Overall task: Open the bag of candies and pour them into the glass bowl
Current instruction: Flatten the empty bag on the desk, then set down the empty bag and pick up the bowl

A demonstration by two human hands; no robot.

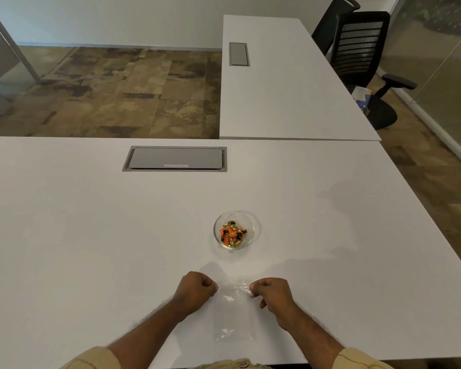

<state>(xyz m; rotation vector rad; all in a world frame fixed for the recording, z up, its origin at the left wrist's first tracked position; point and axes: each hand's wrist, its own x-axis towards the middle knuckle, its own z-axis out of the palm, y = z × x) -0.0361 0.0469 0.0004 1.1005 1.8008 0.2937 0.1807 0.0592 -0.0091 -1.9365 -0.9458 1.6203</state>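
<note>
A small glass bowl [246, 222] stands on the white table, a little beyond my hands. Several wrapped candies [232, 233], orange and gold, lie heaped inside it. A clear plastic bag [233, 310] lies flat on the table near me and looks empty. My left hand [196, 288] pinches the bag's top left corner with fingers curled. My right hand [270, 292] pinches the top right corner. The bag's top edge is stretched between the two hands.
A grey cable hatch [175, 158] is set into the white table [77, 235] beyond the bowl. A second white desk [285, 83] joins at the far right, with a black office chair [362, 49] behind it. The table's right edge runs diagonally past my right arm.
</note>
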